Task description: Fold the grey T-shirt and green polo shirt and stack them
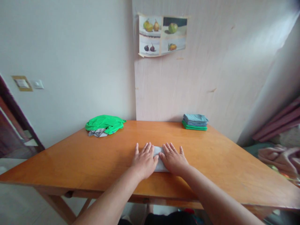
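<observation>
A light grey folded cloth (161,166) lies flat near the front edge of the wooden table. My left hand (144,160) rests palm down over its left part, fingers stretched out and spread. Over the right part lies my right hand (173,158), also flat with its fingers spread. The two thumbs nearly meet above the cloth, and a strip of grey fabric shows between the hands. The cloth's outer sides are hidden beneath my palms.
At the table's (211,162) back left sits a crumpled green garment (105,122) with striped grey fabric (97,132) under it. A neat stack of folded blue-grey and green cloths (195,122) stands at the back right. Behind the table is a wall with a fruit picture (162,36).
</observation>
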The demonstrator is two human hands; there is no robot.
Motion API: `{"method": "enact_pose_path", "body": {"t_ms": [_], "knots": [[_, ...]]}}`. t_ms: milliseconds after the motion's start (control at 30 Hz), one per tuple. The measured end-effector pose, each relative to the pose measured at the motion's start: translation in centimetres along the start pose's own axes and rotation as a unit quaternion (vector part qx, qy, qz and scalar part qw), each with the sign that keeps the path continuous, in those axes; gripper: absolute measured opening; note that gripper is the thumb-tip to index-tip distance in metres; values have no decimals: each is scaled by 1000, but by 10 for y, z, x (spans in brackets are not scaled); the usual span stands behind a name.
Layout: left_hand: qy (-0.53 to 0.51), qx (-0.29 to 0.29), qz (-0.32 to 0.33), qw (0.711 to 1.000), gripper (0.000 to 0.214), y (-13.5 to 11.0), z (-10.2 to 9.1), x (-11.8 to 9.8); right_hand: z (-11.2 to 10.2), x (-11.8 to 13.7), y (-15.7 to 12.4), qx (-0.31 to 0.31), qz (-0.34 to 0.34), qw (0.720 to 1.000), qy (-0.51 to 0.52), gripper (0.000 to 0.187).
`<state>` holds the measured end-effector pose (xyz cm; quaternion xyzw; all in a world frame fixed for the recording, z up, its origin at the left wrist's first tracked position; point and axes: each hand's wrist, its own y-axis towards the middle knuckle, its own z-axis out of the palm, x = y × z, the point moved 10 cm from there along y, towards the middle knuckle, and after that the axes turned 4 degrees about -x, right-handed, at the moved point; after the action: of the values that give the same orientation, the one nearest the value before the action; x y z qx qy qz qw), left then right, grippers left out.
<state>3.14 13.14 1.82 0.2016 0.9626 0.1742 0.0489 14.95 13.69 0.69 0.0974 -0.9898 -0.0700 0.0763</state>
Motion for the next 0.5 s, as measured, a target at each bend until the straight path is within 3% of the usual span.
{"method": "enact_pose_path", "body": {"t_ms": [200, 500], "knots": [[-5, -7, -9, 1000, 60, 1, 1, 0, 3, 0, 3, 8, -3, 1000, -5, 68], [-41, 33, -32, 998, 60, 2, 6, 4, 8, -6, 3, 22, 13, 1000, 18, 68]]}}
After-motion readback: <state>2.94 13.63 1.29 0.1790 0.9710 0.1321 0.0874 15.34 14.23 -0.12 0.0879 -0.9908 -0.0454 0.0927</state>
